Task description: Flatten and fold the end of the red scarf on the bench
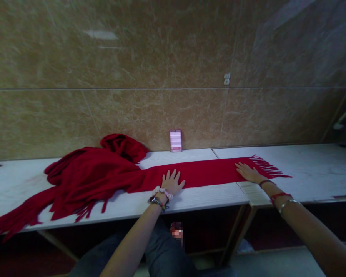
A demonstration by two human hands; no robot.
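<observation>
A red scarf (206, 173) lies stretched flat across the white tabletop, its fringed end pointing right. My left hand (173, 182) rests palm down on the scarf's middle stretch, fingers spread. Near the fringe, my right hand (248, 172) lies flat on the same scarf with its fingers extended. Toward the left, red fringed fabric (89, 177) sits in a loose heap that runs into the flat strip. Whether the heap is one scarf or several, I cannot tell.
A phone (175, 141) leans upright against the marbled tile wall (161, 57) behind the scarf. White tabletops (317, 165) meet at a seam near my right hand. Dark open shelves (207, 231) lie beneath. A wall socket (226, 79) is above.
</observation>
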